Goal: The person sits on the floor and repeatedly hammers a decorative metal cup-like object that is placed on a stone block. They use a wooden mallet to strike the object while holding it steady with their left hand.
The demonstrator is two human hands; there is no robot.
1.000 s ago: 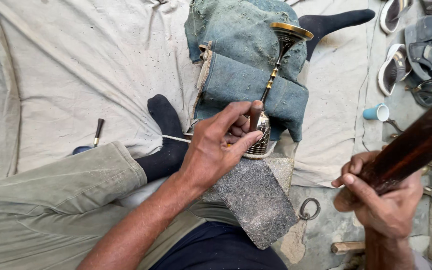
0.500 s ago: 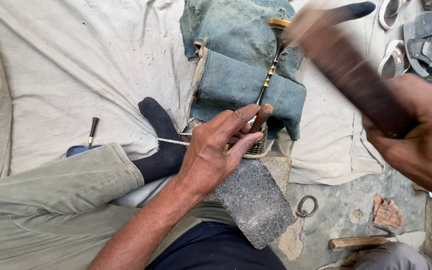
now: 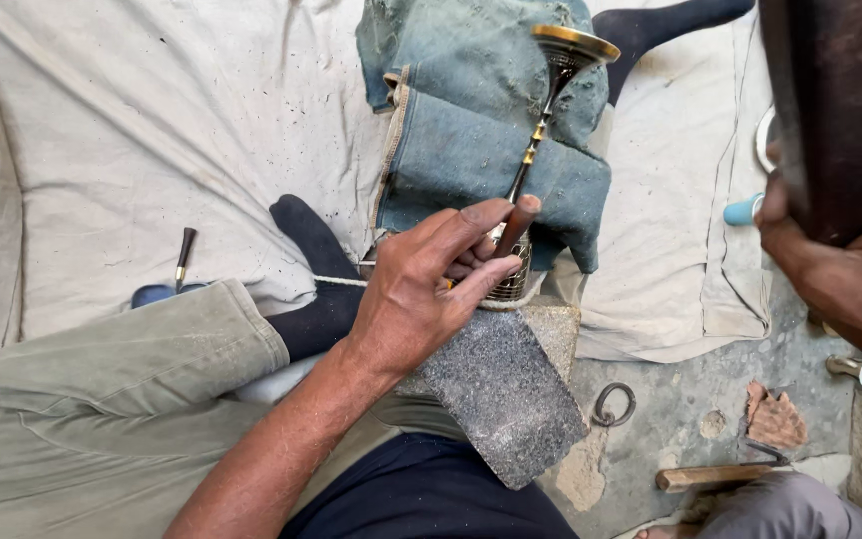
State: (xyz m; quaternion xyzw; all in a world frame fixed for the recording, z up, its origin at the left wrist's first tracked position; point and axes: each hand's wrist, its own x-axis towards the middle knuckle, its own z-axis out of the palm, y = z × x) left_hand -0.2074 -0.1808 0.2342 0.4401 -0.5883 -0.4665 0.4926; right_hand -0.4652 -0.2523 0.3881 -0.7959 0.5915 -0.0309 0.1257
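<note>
Head view, looking down at a person seated on the ground with legs stretched forward. Nearest the camera lies a rough grey stone block (image 3: 501,394) across the lap, one end reaching toward a dark blue cloth at the bottom edge. The left hand (image 3: 426,294) rests just above the block — its fingers (image 3: 471,222) are clenched around a small brown-handled tool (image 3: 516,225), whose tip meets a metal goblet-shaped piece (image 3: 541,150). That piece lies tilted on a folded blue denim cloth (image 3: 481,130), its latticed cup under the hand, its slim stem running up and away to a round brass-rimmed base at the far end. To the left, an olive trouser leg (image 3: 122,369) ends in a dark sock (image 3: 316,269), and a thin white string runs from the sock toward the hand. At the right edge the right hand (image 3: 840,279) is raised close to the camera, fingers wrapped around a thick dark wooden mallet (image 3: 835,110) — blurred and partly out of frame. On the bare ground to the right lie a metal ring (image 3: 613,404) and a wooden stick (image 3: 715,476). Farther back, a pale dusty sheet (image 3: 152,130) covers the floor, with a small dark-handled tool (image 3: 184,255) lying on it.
</note>
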